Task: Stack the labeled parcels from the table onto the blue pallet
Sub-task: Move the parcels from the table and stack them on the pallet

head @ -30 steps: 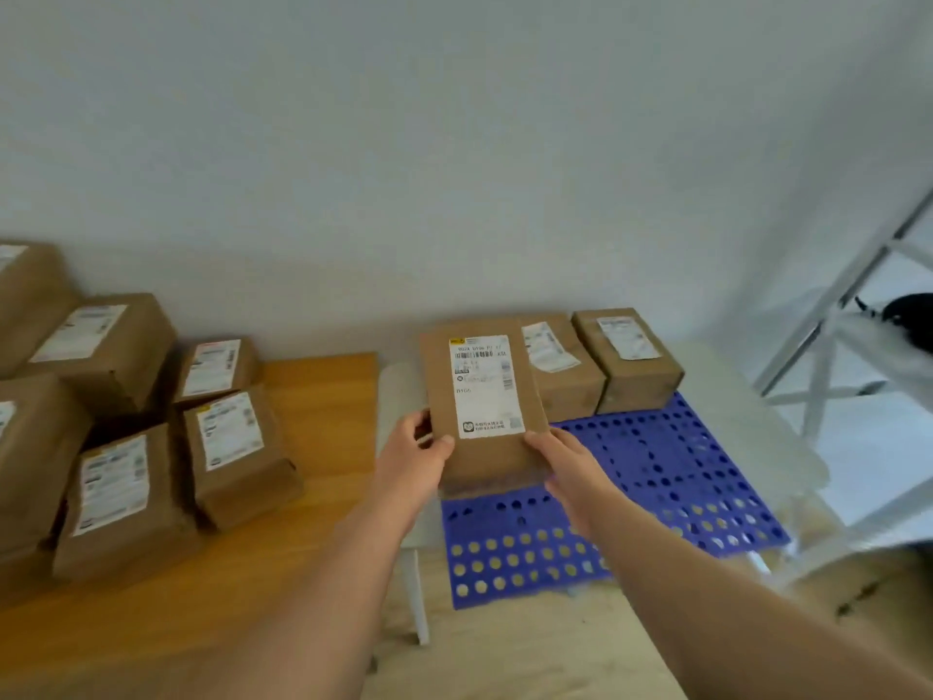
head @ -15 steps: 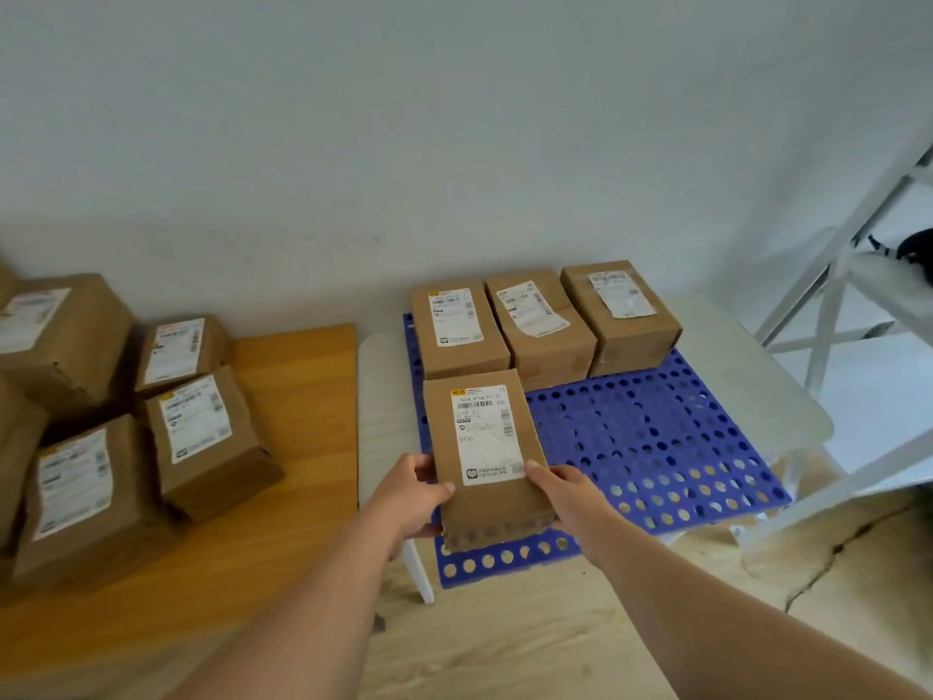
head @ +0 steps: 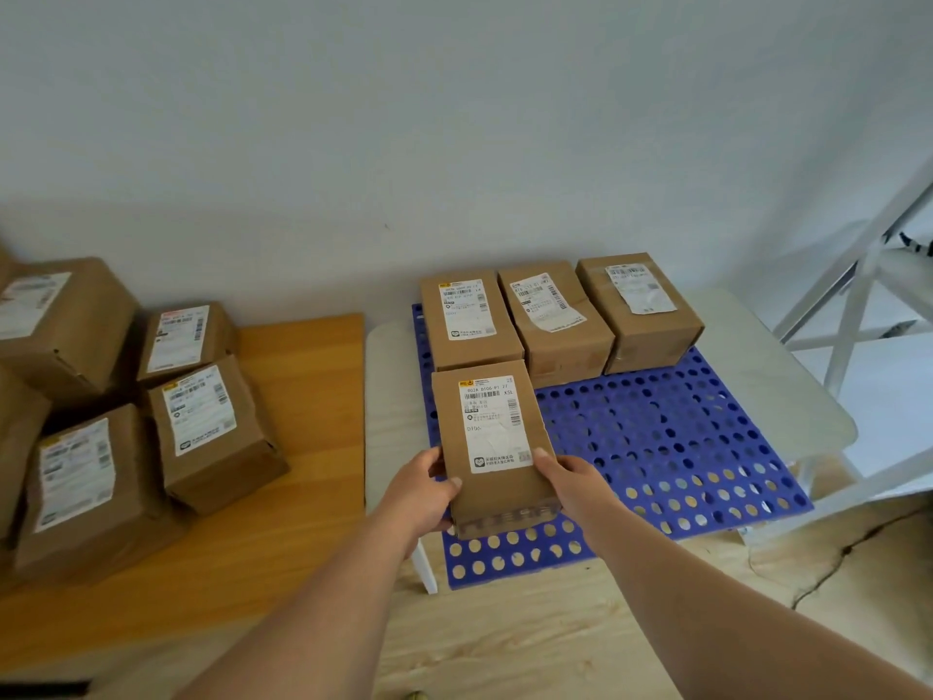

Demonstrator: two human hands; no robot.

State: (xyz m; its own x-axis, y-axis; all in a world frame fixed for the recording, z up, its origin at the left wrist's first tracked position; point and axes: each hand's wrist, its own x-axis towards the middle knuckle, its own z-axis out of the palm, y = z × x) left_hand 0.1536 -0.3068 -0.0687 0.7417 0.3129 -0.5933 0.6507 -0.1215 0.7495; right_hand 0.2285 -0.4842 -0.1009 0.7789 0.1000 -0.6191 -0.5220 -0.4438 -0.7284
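A brown labeled parcel [head: 492, 437] lies on the front left of the blue perforated pallet [head: 671, 447], just in front of the back row. My left hand [head: 429, 482] grips its near left edge and my right hand [head: 570, 477] grips its near right edge. Three labeled parcels stand side by side along the pallet's back edge: left [head: 467, 320], middle [head: 553, 320] and right [head: 638, 305]. On the wooden table [head: 282, 497] to the left sit several more labeled parcels, among them one near the table's middle [head: 212, 431].
The pallet rests on a small white table [head: 787, 356] against the wall. A white metal rack frame [head: 858, 305] stands to the right. Light wooden floor [head: 505, 639] lies below, with a crack at the right.
The parcel in both hands has come down from in front of the back row onto the pallet's front left. The camera view has tilted, showing all three back parcels.
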